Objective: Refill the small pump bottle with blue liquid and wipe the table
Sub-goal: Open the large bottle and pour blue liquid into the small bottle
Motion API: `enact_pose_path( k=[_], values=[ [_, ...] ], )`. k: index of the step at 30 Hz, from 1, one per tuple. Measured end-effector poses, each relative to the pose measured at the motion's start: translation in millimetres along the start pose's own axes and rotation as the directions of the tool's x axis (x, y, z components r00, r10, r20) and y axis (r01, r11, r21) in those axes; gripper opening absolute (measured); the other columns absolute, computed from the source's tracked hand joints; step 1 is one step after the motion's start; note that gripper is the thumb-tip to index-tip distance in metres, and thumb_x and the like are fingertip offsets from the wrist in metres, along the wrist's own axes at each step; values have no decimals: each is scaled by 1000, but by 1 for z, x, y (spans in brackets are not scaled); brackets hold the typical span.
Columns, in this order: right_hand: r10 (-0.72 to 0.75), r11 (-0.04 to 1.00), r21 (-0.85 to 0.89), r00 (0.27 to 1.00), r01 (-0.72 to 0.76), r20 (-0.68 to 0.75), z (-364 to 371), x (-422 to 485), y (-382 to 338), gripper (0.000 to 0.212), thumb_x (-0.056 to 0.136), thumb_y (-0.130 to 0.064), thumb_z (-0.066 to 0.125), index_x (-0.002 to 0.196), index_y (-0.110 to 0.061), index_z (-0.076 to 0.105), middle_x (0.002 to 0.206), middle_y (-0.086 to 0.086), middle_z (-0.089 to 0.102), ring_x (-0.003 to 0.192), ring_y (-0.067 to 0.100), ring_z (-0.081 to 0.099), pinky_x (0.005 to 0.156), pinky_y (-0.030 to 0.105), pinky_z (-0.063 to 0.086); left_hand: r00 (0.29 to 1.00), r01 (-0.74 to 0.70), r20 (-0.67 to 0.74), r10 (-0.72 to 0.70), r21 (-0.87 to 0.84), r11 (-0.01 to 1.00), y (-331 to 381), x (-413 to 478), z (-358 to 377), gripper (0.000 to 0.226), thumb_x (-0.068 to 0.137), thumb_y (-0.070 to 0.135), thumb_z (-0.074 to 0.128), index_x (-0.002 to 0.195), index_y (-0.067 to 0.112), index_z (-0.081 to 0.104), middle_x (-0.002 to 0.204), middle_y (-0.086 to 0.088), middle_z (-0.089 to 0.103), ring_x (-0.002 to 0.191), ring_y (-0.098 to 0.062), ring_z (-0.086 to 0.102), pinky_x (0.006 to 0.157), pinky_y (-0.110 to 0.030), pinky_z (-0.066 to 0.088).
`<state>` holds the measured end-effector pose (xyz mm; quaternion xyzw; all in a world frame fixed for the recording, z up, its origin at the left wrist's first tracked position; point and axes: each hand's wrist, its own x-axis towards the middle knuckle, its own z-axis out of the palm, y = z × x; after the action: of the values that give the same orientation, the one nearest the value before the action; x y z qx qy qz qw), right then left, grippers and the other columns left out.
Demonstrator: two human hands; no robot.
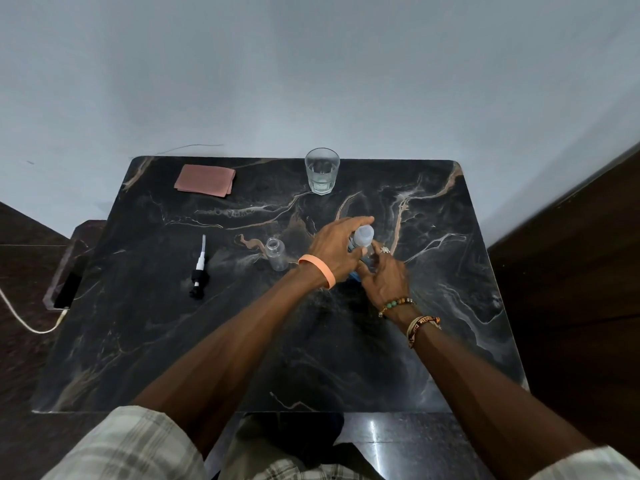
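Observation:
A small clear bottle (276, 253) stands open-necked on the dark marble table (214, 341), its pump head (199, 271) lying apart to the left. Just right of it stands a larger bottle of blue liquid with a translucent cap (364, 235). My left hand (337, 249) wraps around that cap and neck. My right hand (382, 277) holds the bottle's body lower down; most of the bottle is hidden by both hands. A folded pink cloth (205, 179) lies at the table's far left.
A glass of water (322, 170) stands at the table's far edge near the wall. A phone (67, 289) with a white cable sits on a lower ledge left of the table. A dark wooden panel borders the right side.

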<state>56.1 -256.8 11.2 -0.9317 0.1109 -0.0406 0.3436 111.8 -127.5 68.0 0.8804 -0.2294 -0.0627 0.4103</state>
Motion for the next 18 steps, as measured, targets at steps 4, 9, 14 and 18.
enact_pose_path(
  k=[4, 9, 14, 18],
  values=[
    [20, 1000, -24, 1000, -20, 5, 0, 2, 2, 50, 90, -40, 61, 131, -14, 51, 107, 7, 68, 93, 24, 65, 81, 37, 54, 998, 10, -59, -12, -34, 999, 4, 3, -3, 52, 74, 15, 78, 123, 15, 61, 123, -3, 65, 111, -18, 60, 96, -38, 49],
    [14, 1000, 3, 1000, -14, -8, 0, 1, 0, 51, 88, -45, 62, 130, -19, 50, 106, 4, 69, 90, 21, 67, 79, 35, 55, 994, 14, -112, -20, -60, 998, 5, 2, -5, 49, 71, 18, 81, 117, 14, 64, 115, -2, 67, 103, -17, 62, 92, -36, 51],
    [31, 999, 8, 996, -32, 82, -5, 1, -1, 62, 82, -41, 70, 135, -25, 41, 113, 3, 67, 96, 21, 65, 83, 39, 56, 992, 7, -129, -16, -72, 997, 7, 1, -5, 48, 71, 19, 82, 116, 13, 64, 114, -3, 68, 102, -19, 63, 91, -37, 52],
    [25, 1000, -18, 988, -23, 152, -12, 1, -2, 67, 84, -35, 70, 140, -19, 38, 122, 6, 63, 107, 25, 62, 88, 41, 54, 987, 1, -158, -12, -68, 998, 7, 1, -6, 48, 72, 21, 81, 116, 16, 64, 115, -3, 67, 102, -17, 63, 92, -35, 53]
  ],
)
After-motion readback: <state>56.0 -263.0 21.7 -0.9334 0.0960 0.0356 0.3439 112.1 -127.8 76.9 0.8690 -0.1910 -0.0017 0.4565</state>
